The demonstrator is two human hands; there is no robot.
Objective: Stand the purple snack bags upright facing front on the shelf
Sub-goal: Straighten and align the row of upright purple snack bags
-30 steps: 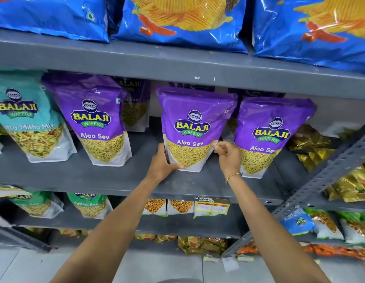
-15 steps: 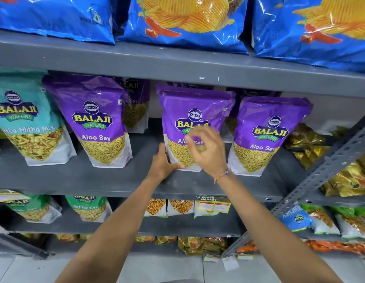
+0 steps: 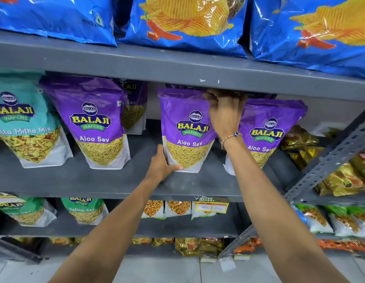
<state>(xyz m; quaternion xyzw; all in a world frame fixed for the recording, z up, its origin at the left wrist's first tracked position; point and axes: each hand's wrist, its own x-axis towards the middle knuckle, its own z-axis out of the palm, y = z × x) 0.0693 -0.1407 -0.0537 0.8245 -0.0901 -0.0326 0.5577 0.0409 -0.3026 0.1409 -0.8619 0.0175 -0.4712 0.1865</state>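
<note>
Three purple Aloo Sev bags stand upright, labels forward, on the grey middle shelf (image 3: 108, 180): a left bag (image 3: 93, 121), a middle bag (image 3: 185, 129) and a right bag (image 3: 267, 131). My left hand (image 3: 161, 166) grips the middle bag's lower left corner, thumb under its base. My right hand (image 3: 224, 113) pinches the same bag's top right corner, just under the shelf above. More purple bags (image 3: 134, 107) stand behind, partly hidden.
A teal Mitha Mix bag (image 3: 22, 123) stands at the far left. Blue chip bags (image 3: 187, 21) fill the upper shelf. Gold packets (image 3: 328, 170) lie at the right beside a slanted perforated steel brace (image 3: 330, 158). Green bags and a price tag (image 3: 212, 205) sit below.
My right hand rose from the middle bag's lower right corner, across its front, to its top right corner. My left hand stayed at the lower left corner.
</note>
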